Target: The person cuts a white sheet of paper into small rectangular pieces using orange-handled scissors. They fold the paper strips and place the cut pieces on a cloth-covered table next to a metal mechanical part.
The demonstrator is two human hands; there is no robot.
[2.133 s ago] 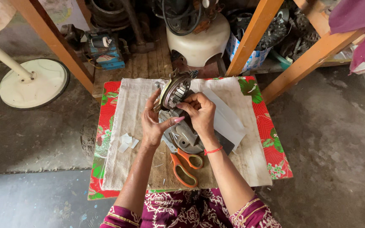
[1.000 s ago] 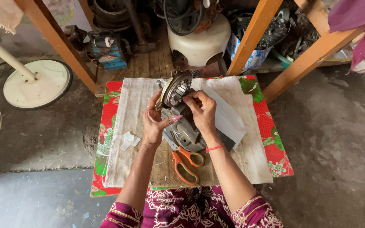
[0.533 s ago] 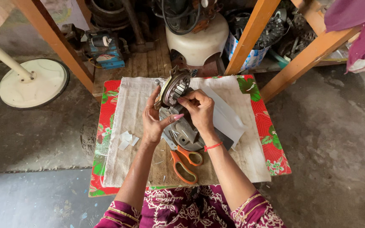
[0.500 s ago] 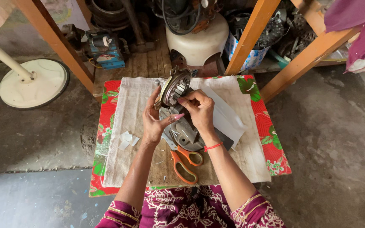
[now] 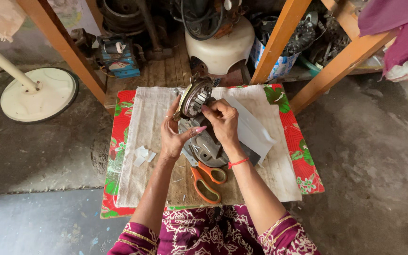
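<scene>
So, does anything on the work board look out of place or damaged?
Nothing looks damaged. The round metal motor part stands tilted on edge, but both hands steady it: left hand, right hand. Small white paper scraps lie loose on the cloth, and orange-handled scissors lie open near the front edge.

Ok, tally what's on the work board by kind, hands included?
Hands: 2, left hand and right hand, both on the round metal motor core
Motor cores: 1
Grey metal housings: 1
Orange-handled scissors: 1
White paper sheets: 1
Small paper scrap piles: 1
Total: 7
</scene>
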